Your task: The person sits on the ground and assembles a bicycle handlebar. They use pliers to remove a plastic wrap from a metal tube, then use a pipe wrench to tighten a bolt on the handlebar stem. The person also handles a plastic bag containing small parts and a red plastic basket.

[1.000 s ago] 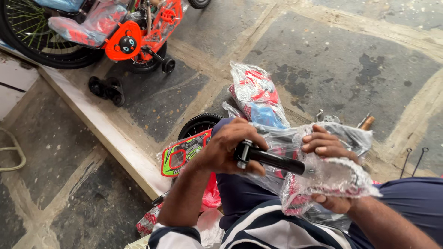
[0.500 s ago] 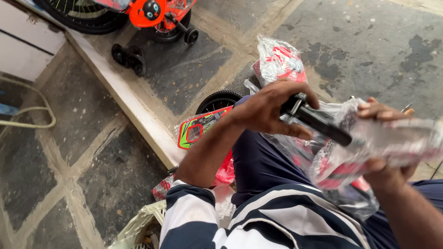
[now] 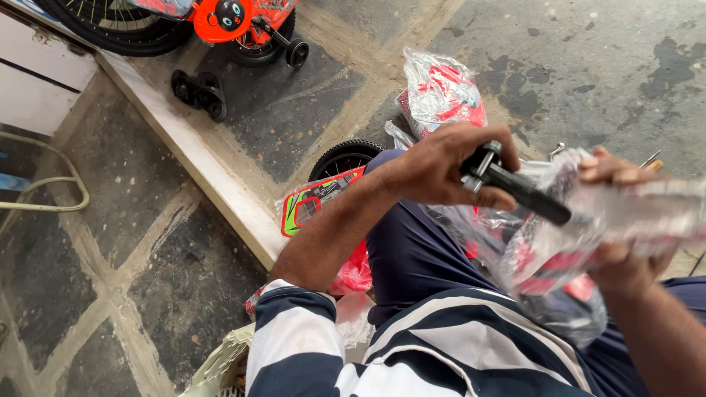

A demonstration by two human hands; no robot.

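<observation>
Over the lap, the left hand (image 3: 441, 165) is clamped on a black handlebar grip (image 3: 515, 187), stiff and likely easy to hold. The right hand (image 3: 625, 220) pinches its clear plastic wrap (image 3: 559, 242) (thin, slippery, probably tears easily).

Two hands (image 3: 441, 165), one black bar (image 3: 518, 190), two plastic-wrapped red parts (image 3: 440, 92), two loose small black wheels (image 3: 198, 92)

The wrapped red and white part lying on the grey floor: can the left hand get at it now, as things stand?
Probably not at once. The left hand is closed around a black metal bar, so it is not free; the wrapped red and white part itself lies uncovered on the floor just beyond.
</observation>
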